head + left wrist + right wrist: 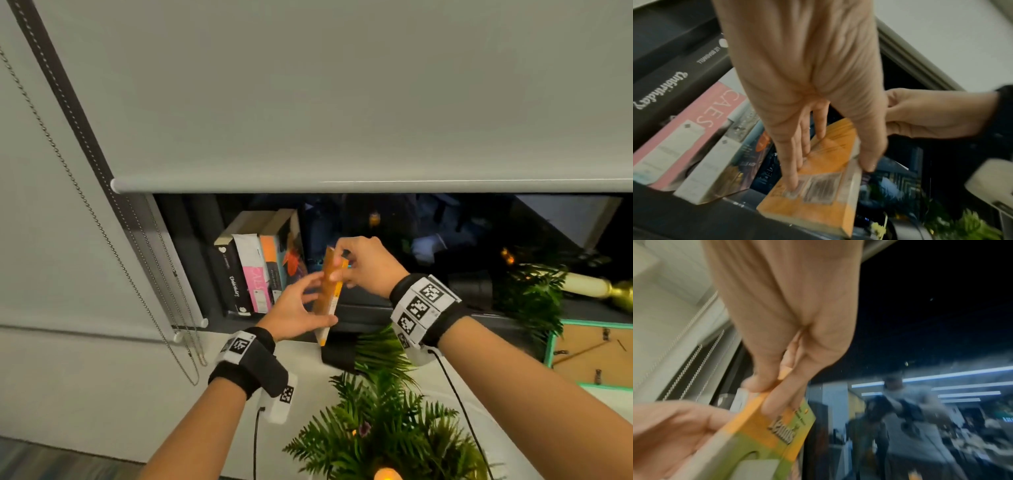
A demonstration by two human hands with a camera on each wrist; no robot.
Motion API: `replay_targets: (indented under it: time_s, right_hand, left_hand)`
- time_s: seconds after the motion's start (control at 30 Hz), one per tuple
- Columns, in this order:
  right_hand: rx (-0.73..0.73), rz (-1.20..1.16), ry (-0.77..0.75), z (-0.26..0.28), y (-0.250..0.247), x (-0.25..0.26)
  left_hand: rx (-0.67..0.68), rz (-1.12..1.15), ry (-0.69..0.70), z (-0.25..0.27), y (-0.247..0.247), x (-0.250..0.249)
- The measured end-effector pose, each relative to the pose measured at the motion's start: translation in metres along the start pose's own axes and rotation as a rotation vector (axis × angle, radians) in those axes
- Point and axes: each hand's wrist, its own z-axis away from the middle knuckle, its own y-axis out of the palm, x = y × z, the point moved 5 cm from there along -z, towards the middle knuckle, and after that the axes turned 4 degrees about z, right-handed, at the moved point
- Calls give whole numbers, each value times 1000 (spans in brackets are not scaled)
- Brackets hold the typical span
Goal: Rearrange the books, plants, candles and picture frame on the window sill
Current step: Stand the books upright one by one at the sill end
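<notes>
Both hands hold a thin orange book (329, 275) upright and tilted, just right of a row of standing books (255, 270) on the white window sill (301, 359). My left hand (320, 299) grips its lower part: fingers (795, 162) lie flat along the back cover (818, 209), and the thumb presses the page edge. My right hand (342, 261) pinches the top corner, with thumb and fingers (774, 402) on the cover (764, 434). A fern-like plant (383, 411) stands in front. A teal picture frame (551, 346) lies face down at right, near a cream candle (582, 284).
The roller blind's bottom bar (342, 186) hangs low over the books. Its bead chain (102, 240) hangs at left. A second plant (531, 294) stands at right. A dark block (337, 354) sits under the orange book. A glowing light (387, 474) shows at the bottom edge.
</notes>
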Motion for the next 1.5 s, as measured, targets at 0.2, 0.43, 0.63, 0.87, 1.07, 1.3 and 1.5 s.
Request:
replay_targets:
  time_s: [0.2,0.43,0.63,0.87,1.07,1.3,1.5]
  right_hand:
    - [-245,224,137,-39,23,-8]
    - [-282,322,188,-67,42,-17]
    - [-115,123,59,-76,76,-3]
    - [36,8,219,-86,102,-15]
    - [17,-77,295,-92,124,-25]
    - [3,-113,298,-92,127,-34]
    - [-13,-107,304,-92,122,-38]
  left_hand:
    - [-46,11,-59,-21,-12,37]
    - [-573,-164,-41,-18,-53,71]
    - [-666,-156,-58,-23,-50,84]
    - [-691,-204,-62,-29,-45,84]
    - [-701,-171,-61,-33,-38,81]
    - [-694,-247,-68,-28,-45,90]
    - [-680,-267,-138,-21,-38,95]
